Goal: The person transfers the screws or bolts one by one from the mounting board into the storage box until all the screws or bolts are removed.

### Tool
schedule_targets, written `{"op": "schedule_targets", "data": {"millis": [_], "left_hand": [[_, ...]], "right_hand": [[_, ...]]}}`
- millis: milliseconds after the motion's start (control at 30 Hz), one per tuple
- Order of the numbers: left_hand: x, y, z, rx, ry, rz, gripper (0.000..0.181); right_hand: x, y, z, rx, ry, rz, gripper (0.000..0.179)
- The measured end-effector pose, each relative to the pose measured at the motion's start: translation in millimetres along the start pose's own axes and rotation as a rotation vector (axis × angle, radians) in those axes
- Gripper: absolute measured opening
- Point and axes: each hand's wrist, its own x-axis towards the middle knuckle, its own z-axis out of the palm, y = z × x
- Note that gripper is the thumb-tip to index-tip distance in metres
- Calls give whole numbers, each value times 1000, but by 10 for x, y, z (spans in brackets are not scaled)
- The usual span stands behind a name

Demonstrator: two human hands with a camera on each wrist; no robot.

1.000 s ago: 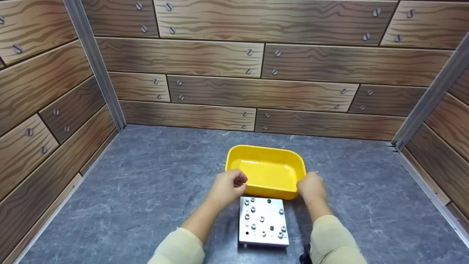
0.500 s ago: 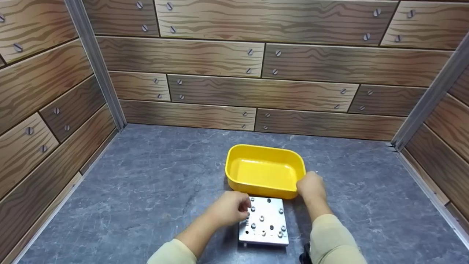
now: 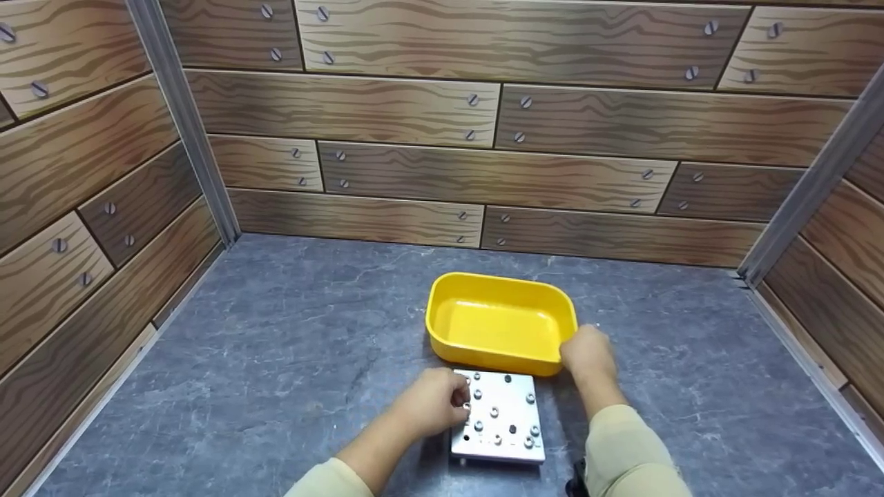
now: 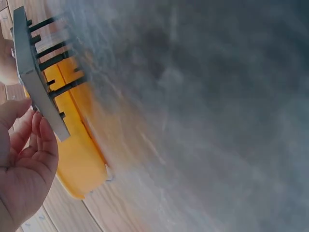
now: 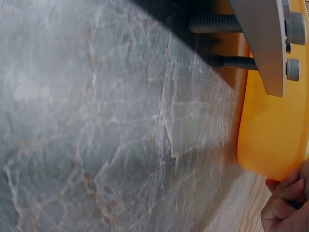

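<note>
Left hand (image 3: 431, 402) pinching a screw (image 3: 467, 406) around the metal plate's (image 3: 511, 406) 9 o'clock
Right hand (image 3: 588, 352) is gripping the yellow tray (image 3: 497, 359) at roughly its 4 o'clock, and that tray's sitting at 12 o'clock from the plate. Other bolts (image 3: 530, 398) are dotting the plate, threaded shafts (image 5: 215, 23) are poking out underneath, and grey marbled tabletop (image 3: 311, 331) is spreading all around.

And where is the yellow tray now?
In the head view, the yellow tray sits slightly right of centre, beyond the metal plate, with the right hand at its right end.
</note>
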Motion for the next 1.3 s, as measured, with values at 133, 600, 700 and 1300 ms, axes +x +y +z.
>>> {"op": "schedule_targets", "data": {"millis": [133,600,700,1300], "left_hand": [[-13,27,34,-32,29,-45,14],[-8,116,24,-118,13,-164,17],[-1,112,11,-123,-3,-171,18],[38,143,-12,46,-26,-128,19]], "right_hand": [[-6,-1,-4,0,-4,-4,25],[-7,-10,-29,-6,-16,-12,25],[-12,-17,-31,-2,-20,-12,24],[5,-12,-17,-15,-16,-19,25]]}}
